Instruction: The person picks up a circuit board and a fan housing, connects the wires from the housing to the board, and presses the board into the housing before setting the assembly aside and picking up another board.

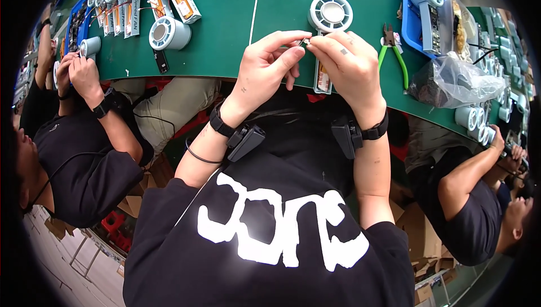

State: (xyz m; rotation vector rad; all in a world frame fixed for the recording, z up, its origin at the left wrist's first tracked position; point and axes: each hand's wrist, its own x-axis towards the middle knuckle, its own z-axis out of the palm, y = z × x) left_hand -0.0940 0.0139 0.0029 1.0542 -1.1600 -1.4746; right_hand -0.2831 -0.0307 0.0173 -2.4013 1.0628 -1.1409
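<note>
Item: small handheld fan [328, 22], pale blue-grey, part-assembled, lying on green bench mat [282, 3] at 12 o'clock of the view.

Step in hand, judged: fitting or joining a tiny part [305, 42] at the fan's neck, just below the round grille.

Left hand [265, 73]: thumb and forefinger pinched narrowly on the tiny part, approaching from 8 o'clock. Right hand [349, 67]: fingertips closed to the same spot from 4 o'clock, covering most of the handle; exact hold cannot be told.

Next move, judged: calls for fine fingertip alignment and a steady fan body.

Appearance: round ribbed head face-up, open handle with orange-and-white insides showing below the hands.

Nearby: green-handled pliers [394, 53] at 3 o'clock; finished fans [169, 32] at 10 o'clock; blue tray [409, 19]; clear plastic bag [459, 81].
</note>
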